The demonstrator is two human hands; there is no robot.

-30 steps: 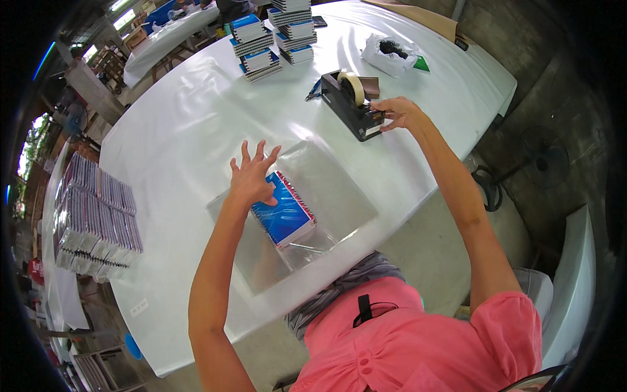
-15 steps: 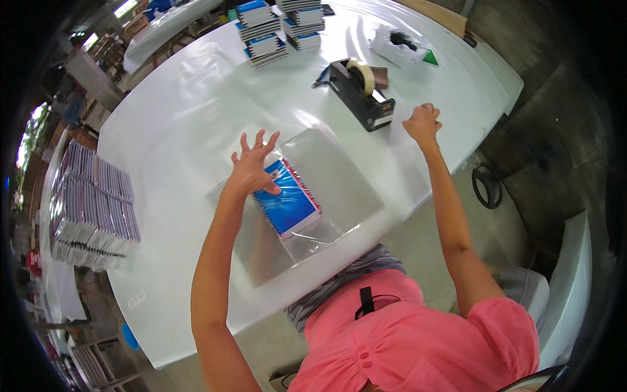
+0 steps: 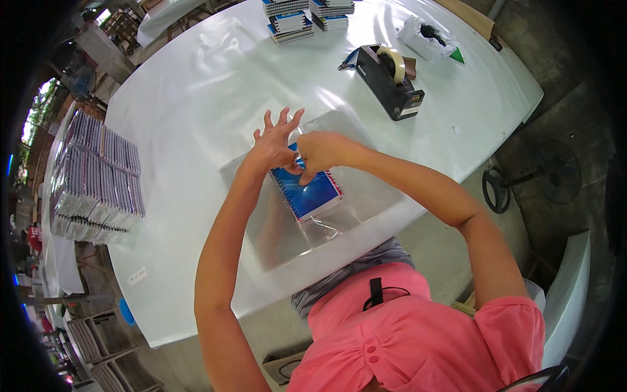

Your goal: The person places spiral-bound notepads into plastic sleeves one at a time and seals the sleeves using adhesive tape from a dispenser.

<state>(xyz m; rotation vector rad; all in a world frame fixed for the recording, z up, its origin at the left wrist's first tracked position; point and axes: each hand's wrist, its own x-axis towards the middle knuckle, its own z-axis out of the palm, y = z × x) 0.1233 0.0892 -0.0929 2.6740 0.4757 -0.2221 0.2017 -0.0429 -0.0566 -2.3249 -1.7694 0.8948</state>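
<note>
A blue spiral-bound notebook [image 3: 315,197] lies on a stack of clear plastic sheets [image 3: 375,189] near the table's front edge. Clear film is wrapped about it. My left hand [image 3: 271,149] is open over its far left part, fingers spread and the thumb resting on the cover. Beside that thumb, my right hand [image 3: 325,151] is closed, fingers curled and pointing down onto the notebook's far end. Whatever it pinches, if anything, is hidden. Beyond it to the right stands a black tape dispenser [image 3: 386,88] carrying a roll of tape [image 3: 394,64].
Several notebooks are piled at the far edge [image 3: 290,25]. A large block of wrapped spiral notebooks [image 3: 98,176] stands at the left. A white plastic bag [image 3: 424,40] with dark contents lies far right. Past the right table edge is a floor fan [image 3: 556,171].
My right hand has come from beside the tape dispenser over to the notebook, next to my left hand. The left hand still has its thumb on the notebook. The view has shifted slightly.
</note>
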